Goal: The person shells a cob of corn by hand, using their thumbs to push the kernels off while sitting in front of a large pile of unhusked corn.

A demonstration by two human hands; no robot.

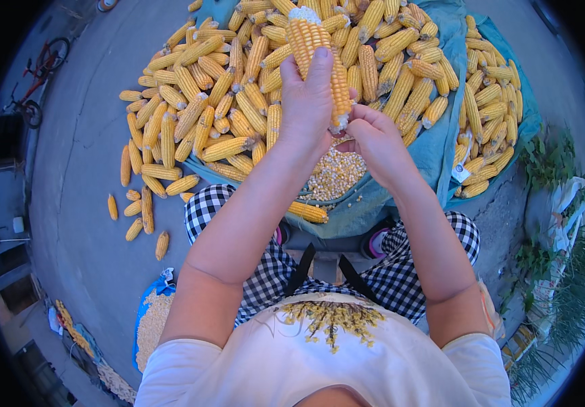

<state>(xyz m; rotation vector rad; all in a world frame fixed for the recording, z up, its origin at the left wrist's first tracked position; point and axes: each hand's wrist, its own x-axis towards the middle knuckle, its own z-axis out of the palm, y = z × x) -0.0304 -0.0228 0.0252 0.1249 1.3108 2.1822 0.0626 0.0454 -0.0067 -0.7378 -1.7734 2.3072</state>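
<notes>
My left hand (309, 96) grips a yellow ear of dried corn (312, 43), its thumb lying along the kernels. Pale, bare cob shows at the ear's upper tip and at its lower end. The fingers of my right hand (376, 137) are closed around that lower end; part of their grip is hidden behind the ear. Below both hands, loose corn kernels (337, 175) lie in a heap on a green-blue cloth sheet (346, 219). A large pile of corn ears (241, 109) spreads around and beyond my hands. One ear (308, 211) rests at the sheet's near edge.
More ears (491, 107) fill a green-blue sack at the right. Several stray ears (146, 208) lie on the concrete ground (89, 152). A blue bag of kernels (154, 318) stands by my left side. A red bicycle (38, 76) is far left; plants (552, 163) grow at right.
</notes>
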